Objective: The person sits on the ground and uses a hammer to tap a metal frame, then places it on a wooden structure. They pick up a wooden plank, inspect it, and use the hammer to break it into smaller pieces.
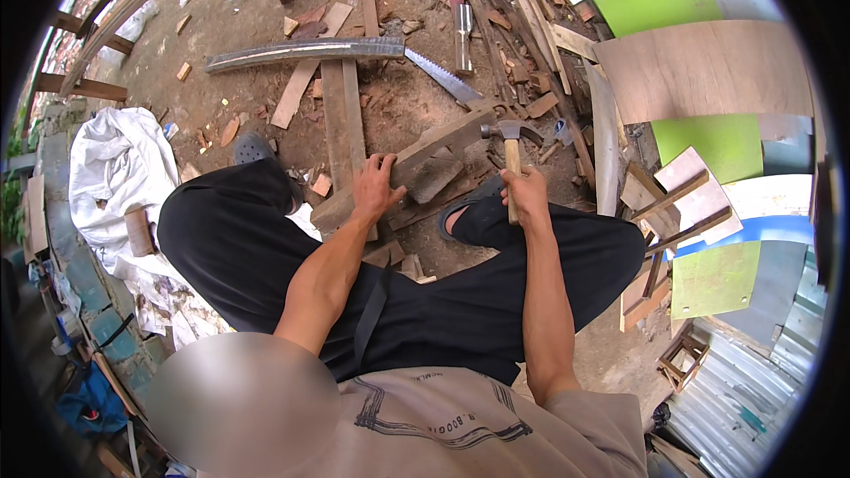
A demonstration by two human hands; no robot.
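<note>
My right hand (528, 192) grips the wooden handle of a claw hammer (513, 155). The hammer's dark metal head is level with the far right end of a thick wooden plank (443, 140), close beside or against it; I cannot tell whether they touch. That plank slants across between my knees, over other wood pieces. My left hand (376, 188) grasps it nearer its lower left end, fingers over the top and thumb to the right. Beyond the plank lies a handsaw blade (443, 77), by the end of a long, slightly curved grey timber (305, 54).
A metal chisel-like tool (463, 35) lies past the saw. Long wood strips (522, 13) and scraps litter the right side. White sacking (119, 177) is heaped at left. Green and plain curved panels (708, 71) stand at right, above corrugated metal sheets (730, 394).
</note>
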